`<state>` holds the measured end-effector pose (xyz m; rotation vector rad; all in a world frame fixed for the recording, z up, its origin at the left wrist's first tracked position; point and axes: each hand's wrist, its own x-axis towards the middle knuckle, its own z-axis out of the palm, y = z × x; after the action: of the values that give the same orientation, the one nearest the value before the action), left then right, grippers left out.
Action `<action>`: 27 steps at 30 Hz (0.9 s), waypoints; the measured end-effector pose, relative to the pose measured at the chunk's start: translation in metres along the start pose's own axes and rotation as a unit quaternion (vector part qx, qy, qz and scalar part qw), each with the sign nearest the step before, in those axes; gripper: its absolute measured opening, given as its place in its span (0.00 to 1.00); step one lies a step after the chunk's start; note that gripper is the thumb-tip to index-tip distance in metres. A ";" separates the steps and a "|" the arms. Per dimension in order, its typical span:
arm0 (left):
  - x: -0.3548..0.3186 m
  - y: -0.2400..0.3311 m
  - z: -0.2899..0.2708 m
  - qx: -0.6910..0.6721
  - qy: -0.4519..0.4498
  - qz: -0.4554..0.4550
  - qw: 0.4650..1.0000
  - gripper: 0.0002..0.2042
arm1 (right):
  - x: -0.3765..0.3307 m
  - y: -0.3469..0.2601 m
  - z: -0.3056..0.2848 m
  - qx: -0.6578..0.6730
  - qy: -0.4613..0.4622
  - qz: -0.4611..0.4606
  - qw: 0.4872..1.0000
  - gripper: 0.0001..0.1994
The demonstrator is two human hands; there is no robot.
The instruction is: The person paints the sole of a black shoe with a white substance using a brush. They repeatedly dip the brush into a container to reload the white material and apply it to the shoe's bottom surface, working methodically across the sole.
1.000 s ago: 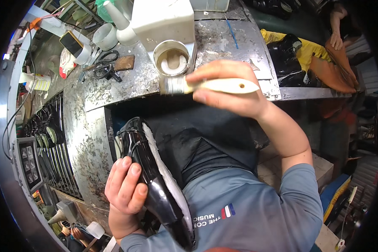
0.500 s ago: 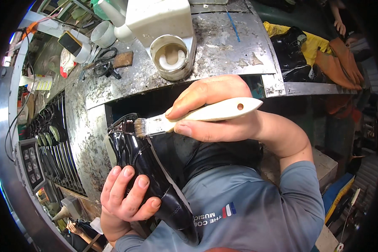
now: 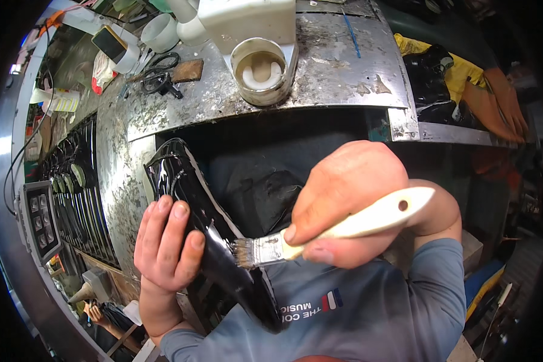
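Black shoe [image 3: 229, 274], likely light, firm and slick, best held along its side, clear of brush [image 3: 377, 218], with left grip [image 3: 166, 247] clamped there, right grip [image 3: 350, 202] on brush.

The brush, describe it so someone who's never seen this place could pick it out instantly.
Start at the scuffed metal workbench, then look below its front edge to the right hand, right of the glossy black shoe. The brush is in that hand, its bristles against the shoe. Unlike that dark shoe, it has a cream handle with a single round hole near the end.
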<state>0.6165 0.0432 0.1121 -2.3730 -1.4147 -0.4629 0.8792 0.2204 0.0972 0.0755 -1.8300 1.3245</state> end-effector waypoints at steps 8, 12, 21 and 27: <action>0.002 -0.009 0.014 0.012 0.020 -0.083 0.996 0.18 | 0.003 -0.019 0.000 0.014 -0.024 0.012 1.000 0.09; -0.001 -0.012 0.015 0.015 0.002 -0.120 0.993 0.25 | 0.006 -0.022 -0.001 0.020 -0.035 0.013 0.999 0.10; -0.004 -0.005 0.020 -0.082 -0.007 -0.232 0.969 0.32 | 0.016 -0.029 -0.005 0.017 -0.039 -0.013 0.999 0.11; -0.002 0.007 0.019 -0.220 -0.038 -0.304 0.926 0.35 | 0.031 -0.033 -0.007 0.008 -0.042 -0.037 0.998 0.11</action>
<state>0.6233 0.0467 0.0938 -2.2270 -2.2951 -0.9387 0.8800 0.2248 0.1428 0.2084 -1.8685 1.3026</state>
